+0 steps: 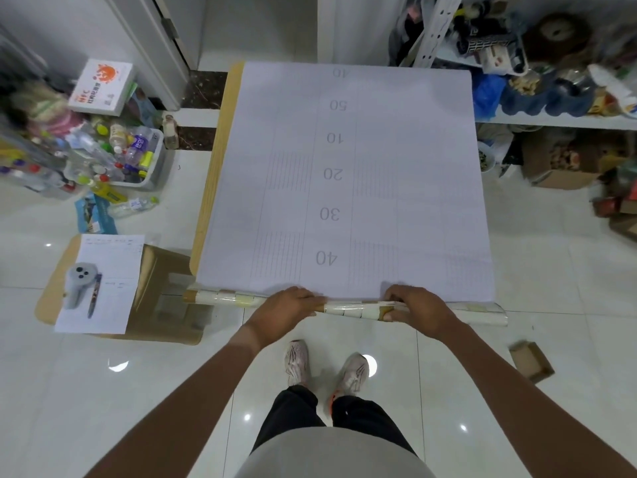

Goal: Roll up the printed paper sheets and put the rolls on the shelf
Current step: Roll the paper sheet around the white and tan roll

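Note:
A large white printed sheet (344, 188) with upside-down numbers 40, 50, 10, 20, 30, 40 lies flat over a wooden table (220, 160). Its near edge is curled into a thin roll (348, 308) along the table's front, showing pale tiles and brown patches on its outer side. My left hand (287, 310) grips the roll left of centre. My right hand (418, 310) grips it right of centre. The roll's ends stick out past both hands.
A low stool (151, 305) at the left carries a paper form, a grey device and a pen. A bin of bottles (113, 157) stands far left. A cluttered white shelf (558, 119) is at the right, with cardboard boxes (558, 167) below. A small box (532, 361) lies on the floor.

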